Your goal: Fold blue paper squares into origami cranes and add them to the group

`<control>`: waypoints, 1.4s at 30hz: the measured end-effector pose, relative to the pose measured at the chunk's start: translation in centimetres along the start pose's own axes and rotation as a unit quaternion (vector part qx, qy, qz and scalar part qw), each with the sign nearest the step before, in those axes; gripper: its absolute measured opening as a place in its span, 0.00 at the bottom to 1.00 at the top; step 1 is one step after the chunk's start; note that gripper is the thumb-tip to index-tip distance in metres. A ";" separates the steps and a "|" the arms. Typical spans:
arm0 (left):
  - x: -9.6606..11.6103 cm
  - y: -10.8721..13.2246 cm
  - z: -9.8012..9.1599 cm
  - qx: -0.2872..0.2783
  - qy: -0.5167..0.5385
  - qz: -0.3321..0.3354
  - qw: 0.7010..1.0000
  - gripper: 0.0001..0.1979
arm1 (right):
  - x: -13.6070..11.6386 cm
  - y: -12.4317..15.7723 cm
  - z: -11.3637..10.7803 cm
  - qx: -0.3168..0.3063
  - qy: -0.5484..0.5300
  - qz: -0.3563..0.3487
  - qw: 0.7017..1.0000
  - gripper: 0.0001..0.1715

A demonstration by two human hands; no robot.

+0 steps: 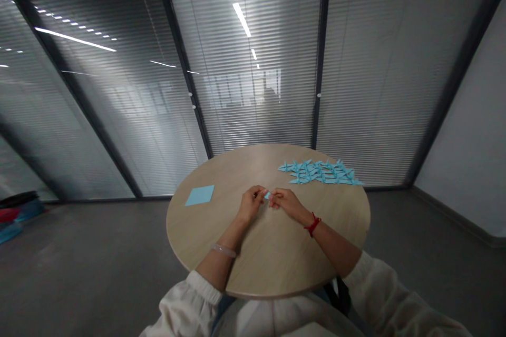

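Between my two hands is a small piece of folded blue paper [268,195], pinched from both sides just above the table. My left hand [252,203] has its thumb and fingertips closed on the paper's left edge. From the right, my right hand [288,202] grips the same piece with its fingertips. Most of the paper is covered by my fingers, so its folded shape cannot be made out. A flat stack or sheet of blue square paper [200,195] lies to the left of my hands. Several folded blue paper cranes [320,172] lie in close rows at the back right.
The round wooden table [272,268] has its near edge against my body. Behind it stands a glass partition with blinds [261,116]. A white wall [470,142] rises at the right. Red and blue items [19,215] sit on the floor at far left.
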State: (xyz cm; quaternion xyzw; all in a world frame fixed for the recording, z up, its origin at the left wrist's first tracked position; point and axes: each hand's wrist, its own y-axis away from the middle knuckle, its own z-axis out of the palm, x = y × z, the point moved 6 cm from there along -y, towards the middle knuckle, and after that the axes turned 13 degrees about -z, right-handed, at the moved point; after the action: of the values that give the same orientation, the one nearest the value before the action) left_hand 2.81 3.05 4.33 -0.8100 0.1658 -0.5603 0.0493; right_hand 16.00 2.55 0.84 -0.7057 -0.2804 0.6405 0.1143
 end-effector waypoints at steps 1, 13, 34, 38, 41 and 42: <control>0.1 0.1 0.1 -0.002 -0.002 0.004 1.000 0.16 | 0.0 0.0 0.0 0.001 0.001 0.000 1.000 0.14; 1.4 0.6 0.1 0.026 -0.039 0.058 0.997 0.14 | -1.3 -0.2 -0.1 0.009 0.012 -0.028 0.999 0.14; 0.4 0.0 0.5 -0.036 0.100 0.002 0.994 0.22 | -0.5 -0.4 -1.0 0.060 -0.076 -0.018 0.995 0.14; 0.5 0.1 0.3 -0.032 0.106 0.006 0.994 0.20 | -1.0 -0.2 -0.7 0.058 -0.138 -0.003 0.989 0.15; 0.5 0.0 0.2 -0.026 0.105 0.007 0.994 0.18 | -1.2 -0.2 -0.5 0.057 -0.164 0.007 0.985 0.15; 0.5 0.0 0.1 -0.024 0.106 0.005 0.994 0.18 | -1.2 -0.2 -0.4 0.056 -0.173 0.011 0.983 0.15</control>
State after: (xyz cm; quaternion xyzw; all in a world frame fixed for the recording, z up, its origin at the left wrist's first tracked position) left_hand 3.06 2.84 4.73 -0.7463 0.1877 -0.6385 0.0149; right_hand 16.30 2.12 2.02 -0.5800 -0.2522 0.7686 0.0968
